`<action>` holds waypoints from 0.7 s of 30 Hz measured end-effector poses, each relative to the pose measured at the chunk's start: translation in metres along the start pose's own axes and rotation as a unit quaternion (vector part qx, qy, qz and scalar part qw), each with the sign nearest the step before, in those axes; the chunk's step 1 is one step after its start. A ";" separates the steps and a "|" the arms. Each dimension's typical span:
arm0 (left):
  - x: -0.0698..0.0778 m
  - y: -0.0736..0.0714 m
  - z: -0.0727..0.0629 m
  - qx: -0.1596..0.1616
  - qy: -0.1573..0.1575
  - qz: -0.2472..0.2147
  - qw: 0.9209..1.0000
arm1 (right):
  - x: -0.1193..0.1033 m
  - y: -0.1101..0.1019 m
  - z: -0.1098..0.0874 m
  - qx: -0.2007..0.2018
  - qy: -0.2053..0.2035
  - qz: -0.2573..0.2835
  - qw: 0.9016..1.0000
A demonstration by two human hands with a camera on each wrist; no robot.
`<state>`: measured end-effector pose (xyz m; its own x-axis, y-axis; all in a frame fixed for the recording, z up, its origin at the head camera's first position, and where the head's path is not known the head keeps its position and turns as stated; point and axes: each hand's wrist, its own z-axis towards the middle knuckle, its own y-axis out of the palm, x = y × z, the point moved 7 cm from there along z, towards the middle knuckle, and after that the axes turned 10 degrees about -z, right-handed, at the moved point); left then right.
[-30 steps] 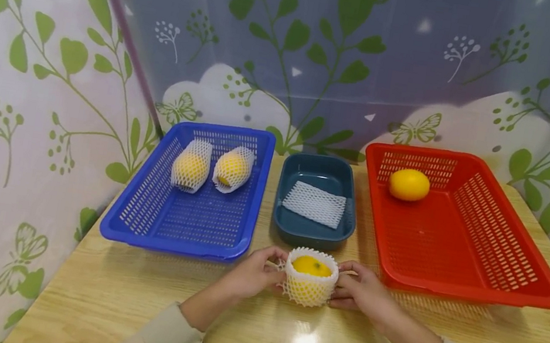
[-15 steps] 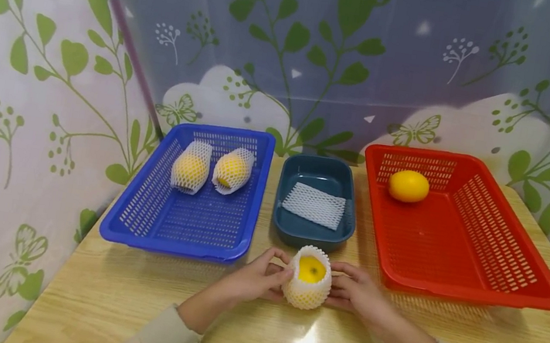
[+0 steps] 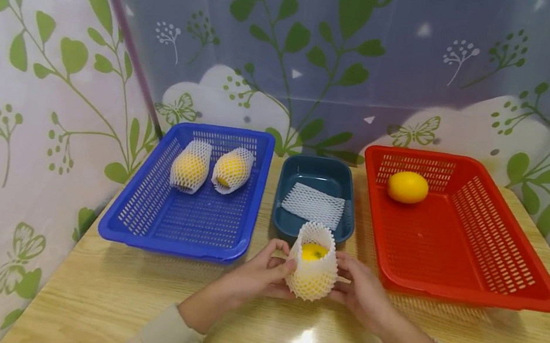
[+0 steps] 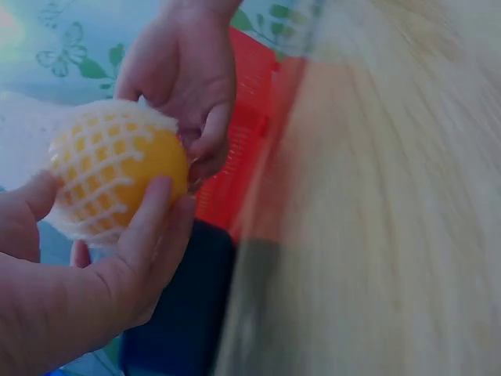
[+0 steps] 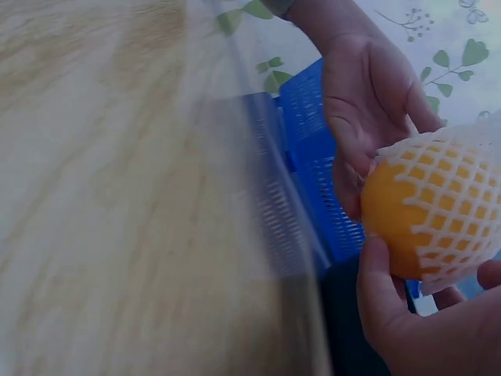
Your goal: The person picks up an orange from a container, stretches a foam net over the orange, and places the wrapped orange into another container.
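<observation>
Between both hands is a yellow oval fruit (image 3: 314,252) inside a white foam net sleeve (image 3: 312,284), just in front of the dark teal tray. The sleeve's open top rises above the fruit in the head view. My left hand (image 3: 260,271) holds it from the left, thumb on the net. From the right, my right hand (image 3: 362,292) grips it with curled fingers. In the left wrist view the bare end of the fruit (image 4: 166,157) sticks out of the netting, and fingertips of both hands touch it. The right wrist view shows the same bare end (image 5: 387,215).
A blue basket (image 3: 178,246) on the left holds two netted yellow fruits (image 3: 191,171). In the middle, the teal tray (image 3: 278,219) contains a flat white foam net (image 3: 314,204). The red basket (image 3: 470,294) on the right has one bare yellow fruit (image 3: 408,187). Patterned curtains stand behind the wooden table.
The sleeve's rim, earlier low around the fruit and stretched wide, now stands taller and narrower above it. Both hands have tilted the fruit and moved it slightly away, overlapping the tray's front.
</observation>
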<state>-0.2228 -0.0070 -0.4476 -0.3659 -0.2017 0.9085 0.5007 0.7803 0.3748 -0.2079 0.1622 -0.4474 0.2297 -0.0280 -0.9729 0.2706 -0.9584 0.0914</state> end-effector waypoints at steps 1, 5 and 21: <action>0.003 0.002 0.001 0.000 0.005 -0.014 1.000 | -0.003 0.001 0.000 -0.001 -0.001 0.010 1.000; 0.019 0.009 0.004 0.011 0.032 -0.047 0.998 | -0.020 0.005 0.003 -0.012 -0.020 0.034 0.999; 0.077 0.025 0.017 -0.018 0.093 -0.064 0.993 | -0.086 0.004 0.017 -0.030 -0.109 0.000 0.994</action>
<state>-0.2512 0.0069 -0.3716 -0.2787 -0.4059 0.8704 0.4891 0.7200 0.4923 -0.2424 0.1555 -0.3667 0.0236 -0.0960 -0.9951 0.3269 -0.9399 0.0984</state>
